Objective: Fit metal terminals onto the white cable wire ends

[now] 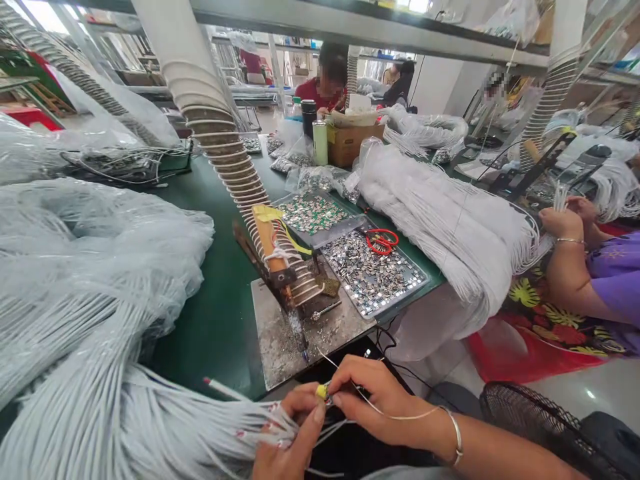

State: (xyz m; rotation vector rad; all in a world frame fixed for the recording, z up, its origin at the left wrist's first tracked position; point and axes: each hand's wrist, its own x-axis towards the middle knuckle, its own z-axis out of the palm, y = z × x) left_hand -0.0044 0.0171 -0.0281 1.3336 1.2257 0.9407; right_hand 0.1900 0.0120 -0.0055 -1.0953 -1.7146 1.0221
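My left hand point(293, 430) is closed around the ends of several white cables point(200, 413) at the bottom centre. Its thumb and index finger meet at a small yellow piece point(321, 391). My right hand point(375, 397) is closed too, thumb and index fingertips pinched on a small dark part right beside the yellow piece; the part is too small to name. A thin pale wire point(370, 405) runs across my right hand. Just beyond my hands, a soldering iron point(297, 333) points down over a stained metal plate point(270, 353), fixed by a wooden stick point(270, 247).
A ribbed hose point(220, 143) hangs over the plate. Trays of small metal parts point(373, 273) and green parts point(313, 213) lie behind, with red scissors point(383, 241). Cable bundles lie left point(90, 267) and right point(440, 213). A co-worker's hands point(565, 220) are at right; a fan point(530, 420) stands lower right.
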